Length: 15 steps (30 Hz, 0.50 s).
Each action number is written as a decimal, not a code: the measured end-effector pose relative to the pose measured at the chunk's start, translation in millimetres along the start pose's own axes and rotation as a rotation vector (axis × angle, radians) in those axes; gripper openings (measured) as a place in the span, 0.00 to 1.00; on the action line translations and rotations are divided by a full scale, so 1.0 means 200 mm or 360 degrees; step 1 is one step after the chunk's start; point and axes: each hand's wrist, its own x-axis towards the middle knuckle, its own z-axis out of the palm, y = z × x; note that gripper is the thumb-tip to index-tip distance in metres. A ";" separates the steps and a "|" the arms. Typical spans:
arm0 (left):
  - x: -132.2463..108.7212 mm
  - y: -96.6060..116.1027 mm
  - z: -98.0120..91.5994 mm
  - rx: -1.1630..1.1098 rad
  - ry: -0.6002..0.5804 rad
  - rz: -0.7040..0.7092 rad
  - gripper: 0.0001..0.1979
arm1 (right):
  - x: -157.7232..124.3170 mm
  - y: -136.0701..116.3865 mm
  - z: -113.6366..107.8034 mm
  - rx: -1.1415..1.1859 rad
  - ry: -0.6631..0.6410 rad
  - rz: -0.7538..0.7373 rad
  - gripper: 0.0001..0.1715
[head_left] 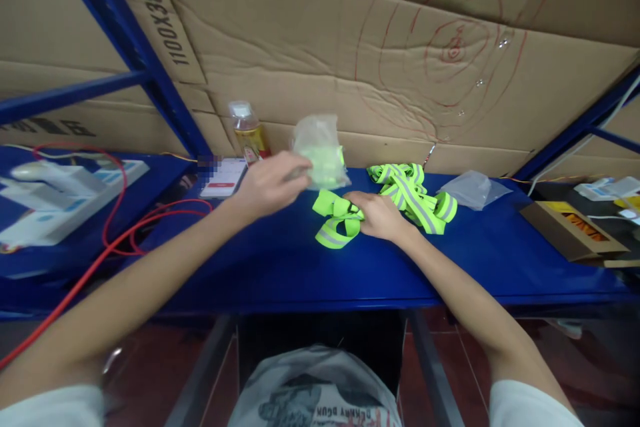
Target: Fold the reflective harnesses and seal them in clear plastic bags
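Observation:
My left hand (276, 183) pinches the near left edge of a frosted plastic bag (320, 147), held up over the back of the blue table. Neon-green material shows through the bag's lower part. To the right and a little nearer, my right hand (377, 215) is closed around a neon-green reflective strap (337, 232) with a grey stripe, whose loops hang out to the left of the fingers. Just behind that hand lies a heap of similar reflective straps (415, 197). A flat, clear plastic bag (475, 189) rests to the right of the heap.
A drink bottle (250, 133) stands against the cardboard wall (280, 47), beside a phone (224, 177). Red cable (115, 240) crosses the left side near white devices (65, 197). An open cardboard box (573, 230) sits at right. Blue frame posts rise at both sides.

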 end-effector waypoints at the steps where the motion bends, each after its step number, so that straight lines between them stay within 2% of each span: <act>1: -0.06 0.05 -0.01 0.0014 -0.0124 0.0090 0.11 | -0.01 -0.01 -0.01 -0.0133 -0.0049 -0.0058 0.30; 2: -0.12 0.09 -0.02 0.0002 -0.0211 0.0157 0.11 | -0.03 -0.03 -0.03 -0.0263 -0.0093 -0.0120 0.29; 4: -0.22 0.17 -0.04 -0.0038 -0.0424 0.0144 0.12 | -0.07 -0.07 -0.03 -0.0480 -0.0133 -0.0215 0.29; 8: -0.32 0.27 -0.07 -0.0215 -0.0751 -0.0085 0.16 | -0.16 -0.14 0.00 -0.0695 -0.0102 -0.0279 0.30; 12: -0.29 0.34 -0.08 -0.0382 -0.0789 -0.0304 0.25 | -0.21 -0.16 -0.01 -0.0662 -0.0160 -0.0338 0.39; 15: -0.26 0.37 -0.04 -0.0313 -0.0840 -0.0425 0.30 | -0.22 -0.16 -0.04 -0.0459 -0.0225 -0.0358 0.46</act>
